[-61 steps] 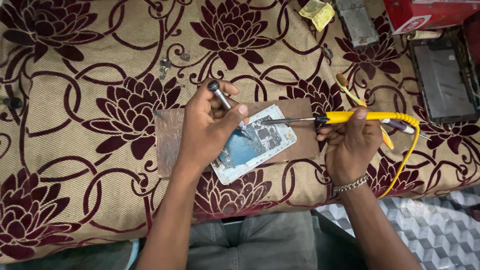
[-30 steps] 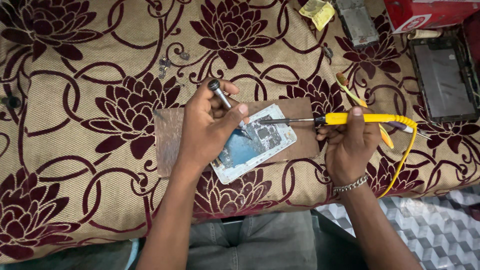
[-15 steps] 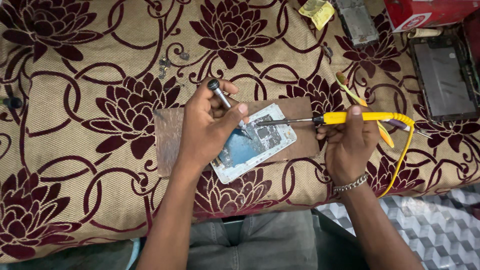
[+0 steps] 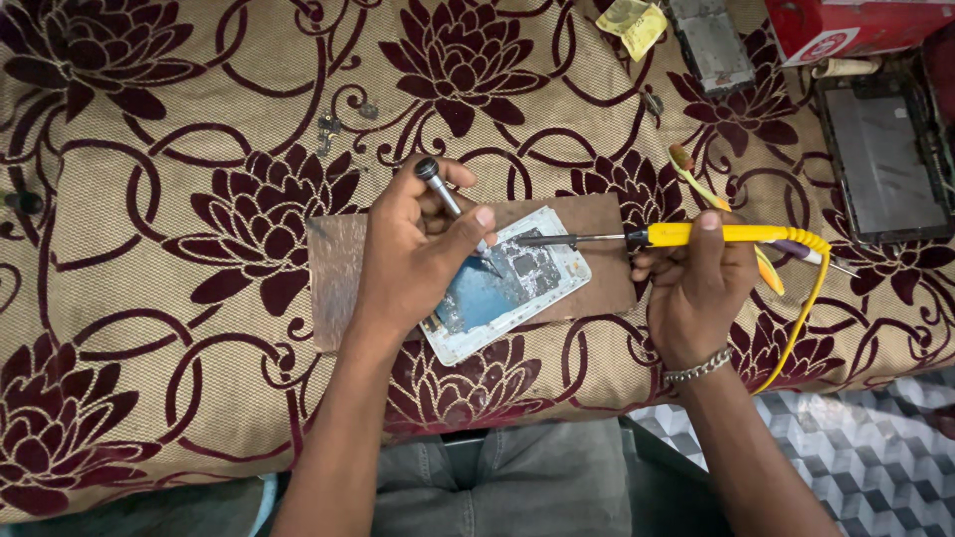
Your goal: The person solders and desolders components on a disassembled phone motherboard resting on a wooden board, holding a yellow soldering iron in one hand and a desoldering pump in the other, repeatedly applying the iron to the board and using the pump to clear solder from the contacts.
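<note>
**Iron and tweezers meet on an opened phone**

A cloth [image 4: 149,199] in tan with dark red flowers covers the whole work surface. On it lies a brown board [image 4: 343,268], and on the board, tilted, rests the phone [image 4: 502,288]: back off, white frame, blue patch in the middle, grey circuit parts toward its upper right end. It sits at the centre of the view, half under the left hand.

The left hand [image 4: 413,254] is pressed together around thin metal tweezers [image 4: 438,187], thumb and fingers pinching the shaft, tip down on the circuit parts. The right hand [image 4: 696,288] is wrapped tight on the yellow handle of a soldering iron [image 4: 686,235], held nearly level, its tip reaching the phone's upper edge; whether it touches is too small to tell.

To do this well, I judge the wrists should rest on the board, the iron should touch only the one joint and briefly, and the tweezers should hold steady without prying. The yellow cord [image 4: 801,308] should hang clear of the wrist

Further right lie a dark tablet [image 4: 885,159] and a red box [image 4: 856,25]
</note>
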`<state>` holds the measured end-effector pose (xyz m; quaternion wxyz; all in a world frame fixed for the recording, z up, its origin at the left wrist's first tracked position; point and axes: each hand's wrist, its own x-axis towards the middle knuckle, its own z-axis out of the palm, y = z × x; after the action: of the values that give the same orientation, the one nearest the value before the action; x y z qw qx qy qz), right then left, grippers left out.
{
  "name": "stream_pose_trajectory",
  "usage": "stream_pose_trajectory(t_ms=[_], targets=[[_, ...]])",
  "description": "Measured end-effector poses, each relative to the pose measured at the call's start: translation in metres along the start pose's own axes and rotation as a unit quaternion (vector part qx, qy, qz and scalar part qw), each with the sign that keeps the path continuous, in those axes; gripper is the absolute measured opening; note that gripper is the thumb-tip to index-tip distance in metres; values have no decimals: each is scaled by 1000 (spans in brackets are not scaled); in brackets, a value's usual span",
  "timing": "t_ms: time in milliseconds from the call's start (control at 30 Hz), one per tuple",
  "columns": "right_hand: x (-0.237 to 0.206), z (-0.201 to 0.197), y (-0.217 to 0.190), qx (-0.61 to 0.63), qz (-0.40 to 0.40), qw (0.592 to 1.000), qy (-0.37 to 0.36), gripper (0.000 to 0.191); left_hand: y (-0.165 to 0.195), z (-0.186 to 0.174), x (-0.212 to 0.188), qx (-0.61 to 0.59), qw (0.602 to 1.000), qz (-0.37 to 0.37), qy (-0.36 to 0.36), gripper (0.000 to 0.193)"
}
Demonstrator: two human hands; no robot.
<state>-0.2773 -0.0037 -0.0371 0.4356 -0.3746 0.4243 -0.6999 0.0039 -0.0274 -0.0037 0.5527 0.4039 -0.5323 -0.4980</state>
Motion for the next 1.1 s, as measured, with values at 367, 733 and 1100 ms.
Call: stream_pose_trajectory(t_ms=[367, 733, 1100], targets=[[2, 0, 1, 6, 2, 1000, -3, 15, -3, -1, 1, 33, 999, -3, 2, 30], [-2, 0, -1, 9, -10, 1000, -11, 20, 0, 0, 0, 16, 1000, -5, 2, 31], [-2, 1, -2, 5, -16, 1000, -17, 21, -1, 0, 1, 25, 1000, 1, 1, 28]])
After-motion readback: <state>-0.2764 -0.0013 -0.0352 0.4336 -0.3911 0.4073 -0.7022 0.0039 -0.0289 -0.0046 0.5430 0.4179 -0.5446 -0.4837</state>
